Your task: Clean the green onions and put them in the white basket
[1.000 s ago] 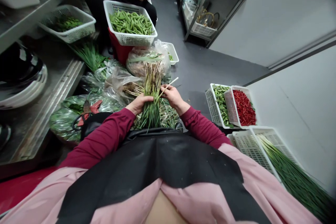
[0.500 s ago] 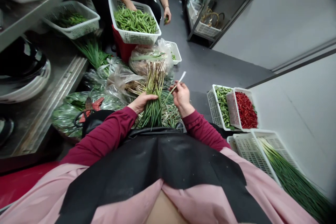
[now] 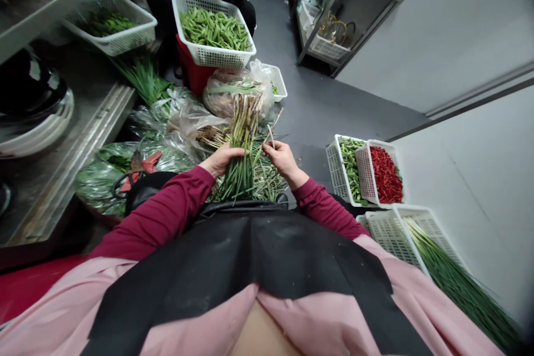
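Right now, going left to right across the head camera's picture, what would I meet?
Glossy black rounded vessel, clear plastic bag of green leaves, left hand, bundle of thin green stalks with brownish ends, right hand, white plastic basket of green vegetables, white plastic basket of red chillies, long dark-green stalks.

No lettering legible; no labels, brands, numbers or signs readable (small far details too blurred to tell)
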Tool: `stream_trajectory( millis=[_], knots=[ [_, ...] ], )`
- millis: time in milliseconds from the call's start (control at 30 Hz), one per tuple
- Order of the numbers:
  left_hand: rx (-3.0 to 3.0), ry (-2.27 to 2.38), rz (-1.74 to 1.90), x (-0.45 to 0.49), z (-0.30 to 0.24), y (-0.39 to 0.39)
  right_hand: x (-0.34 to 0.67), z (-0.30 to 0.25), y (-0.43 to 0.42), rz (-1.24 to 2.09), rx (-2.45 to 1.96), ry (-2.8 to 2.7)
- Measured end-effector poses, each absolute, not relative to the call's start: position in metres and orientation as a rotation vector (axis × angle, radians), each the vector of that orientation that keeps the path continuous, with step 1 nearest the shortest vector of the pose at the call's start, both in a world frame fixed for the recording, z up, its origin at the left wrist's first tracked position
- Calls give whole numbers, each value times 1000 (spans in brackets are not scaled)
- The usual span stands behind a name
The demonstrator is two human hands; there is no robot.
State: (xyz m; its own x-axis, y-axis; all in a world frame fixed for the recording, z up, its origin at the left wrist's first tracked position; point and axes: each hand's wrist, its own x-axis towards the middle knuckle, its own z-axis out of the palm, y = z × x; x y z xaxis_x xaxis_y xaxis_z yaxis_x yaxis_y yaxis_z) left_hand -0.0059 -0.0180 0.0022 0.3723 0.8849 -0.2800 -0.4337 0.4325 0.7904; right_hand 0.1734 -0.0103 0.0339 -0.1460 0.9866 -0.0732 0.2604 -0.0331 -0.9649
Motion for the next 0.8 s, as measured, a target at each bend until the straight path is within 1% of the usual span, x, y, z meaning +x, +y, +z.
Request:
stream_trajectory(
  millis=[100, 200, 433, 600, 800],
  knots=[
    [712, 764, 928, -7, 2, -17, 176, 29, -13, 1290, -1319, -1348],
    [736, 763, 951, -10, 4, -16, 178, 22, -13, 1264, -1333, -1274],
    [747, 685, 886, -18, 9, -17, 184, 17, -13, 1085, -1456, -1366],
    [723, 649, 849, -5, 5, -23, 173, 19, -19, 838, -1453, -1483],
    [683, 692, 863, -1, 5, -25, 162, 13, -20, 809, -1459, -1479]
  ],
)
